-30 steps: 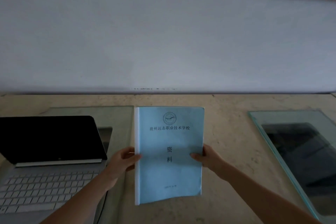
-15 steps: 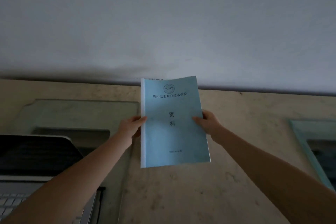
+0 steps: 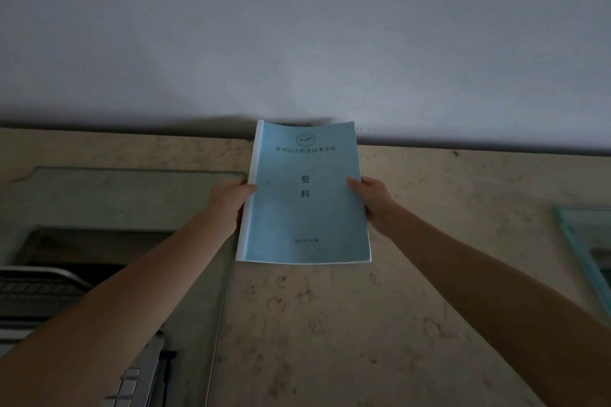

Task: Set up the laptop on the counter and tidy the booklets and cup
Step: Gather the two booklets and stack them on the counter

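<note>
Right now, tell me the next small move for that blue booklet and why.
Probably lower it flat onto the counter and let go. Both hands, left and right, grip the blue booklet by its side edges, and its top edge already reaches the wall at the counter's back, so pushing further seems pointless.

Booklet (image 3: 305, 198): paper, matt pale-blue cover with dark print; white spine strip on left edge; top right corner curls slightly. Counter (image 3: 380, 324): stone-like, beige, mottled with dark flecks, dull sheen. Glass panel (image 3: 109, 198) set on counter at left: smooth, translucent, greenish edge. Second glass panel (image 3: 582, 241) at right: same finish, teal edge. Laptop (image 3: 43, 291): silver metal-look casing, satin finish; keys pale. Wall (image 3: 297, 26): painted, matt, smooth.
</note>
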Demonstrator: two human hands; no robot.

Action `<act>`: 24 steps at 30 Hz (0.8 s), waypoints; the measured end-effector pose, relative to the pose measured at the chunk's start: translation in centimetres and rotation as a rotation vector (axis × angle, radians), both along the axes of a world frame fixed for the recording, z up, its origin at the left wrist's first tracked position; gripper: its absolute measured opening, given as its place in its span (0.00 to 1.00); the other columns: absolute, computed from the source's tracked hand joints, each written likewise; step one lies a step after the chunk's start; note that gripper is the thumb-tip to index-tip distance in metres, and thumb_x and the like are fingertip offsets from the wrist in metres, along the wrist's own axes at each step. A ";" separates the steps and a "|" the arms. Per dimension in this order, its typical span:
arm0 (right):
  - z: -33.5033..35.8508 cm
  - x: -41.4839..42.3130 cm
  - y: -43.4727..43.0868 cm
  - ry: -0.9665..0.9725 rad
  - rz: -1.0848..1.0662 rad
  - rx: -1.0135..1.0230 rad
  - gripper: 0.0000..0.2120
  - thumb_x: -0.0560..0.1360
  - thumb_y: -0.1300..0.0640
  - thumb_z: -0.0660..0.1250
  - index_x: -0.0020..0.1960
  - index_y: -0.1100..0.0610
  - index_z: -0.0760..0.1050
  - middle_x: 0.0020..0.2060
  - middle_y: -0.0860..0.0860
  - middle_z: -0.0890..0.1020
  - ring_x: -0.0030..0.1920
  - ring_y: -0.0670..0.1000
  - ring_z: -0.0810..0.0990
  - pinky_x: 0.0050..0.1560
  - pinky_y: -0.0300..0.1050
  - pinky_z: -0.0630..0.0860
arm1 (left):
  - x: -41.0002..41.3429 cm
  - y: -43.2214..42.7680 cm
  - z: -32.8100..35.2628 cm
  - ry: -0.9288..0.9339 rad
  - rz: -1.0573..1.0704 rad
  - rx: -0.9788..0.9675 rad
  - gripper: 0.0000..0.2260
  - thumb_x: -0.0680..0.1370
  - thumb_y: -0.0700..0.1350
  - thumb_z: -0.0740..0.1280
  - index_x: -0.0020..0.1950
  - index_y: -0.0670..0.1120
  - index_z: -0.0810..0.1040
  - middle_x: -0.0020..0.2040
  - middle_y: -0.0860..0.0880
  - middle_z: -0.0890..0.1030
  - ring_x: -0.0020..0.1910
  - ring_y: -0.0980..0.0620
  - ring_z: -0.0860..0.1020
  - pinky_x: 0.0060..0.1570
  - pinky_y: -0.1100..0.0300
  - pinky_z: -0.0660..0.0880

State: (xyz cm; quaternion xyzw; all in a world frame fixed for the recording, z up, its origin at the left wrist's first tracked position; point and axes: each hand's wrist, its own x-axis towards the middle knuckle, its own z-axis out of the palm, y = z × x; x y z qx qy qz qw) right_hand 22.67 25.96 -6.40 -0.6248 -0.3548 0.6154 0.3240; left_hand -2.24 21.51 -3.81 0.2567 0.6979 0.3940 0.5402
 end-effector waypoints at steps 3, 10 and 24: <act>0.9 -0.2 0.8 0.187 -0.063 -0.121 0.13 0.80 0.53 0.59 0.51 0.61 0.78 0.37 0.54 0.86 0.35 0.53 0.85 0.30 0.43 0.80 | 0.0 0.5 0.3 0.078 -0.036 0.065 0.08 0.77 0.38 0.63 0.54 0.35 0.76 0.50 0.40 0.79 0.54 0.42 0.78 0.58 0.50 0.74; 2.4 0.1 0.7 0.175 0.002 -0.102 0.12 0.80 0.53 0.58 0.50 0.58 0.77 0.38 0.49 0.84 0.34 0.47 0.84 0.32 0.39 0.78 | 0.2 0.5 1.2 0.132 -0.132 0.063 0.07 0.78 0.44 0.63 0.40 0.49 0.72 0.39 0.51 0.73 0.41 0.52 0.72 0.45 0.59 0.71; 8.8 1.9 -10.9 0.197 -0.064 -0.057 0.07 0.79 0.58 0.59 0.49 0.56 0.76 0.50 0.50 0.79 0.50 0.48 0.78 0.53 0.44 0.73 | 4.1 -10.6 5.9 0.223 -0.245 0.271 0.10 0.77 0.41 0.65 0.53 0.35 0.76 0.44 0.44 0.81 0.46 0.43 0.79 0.38 0.64 0.77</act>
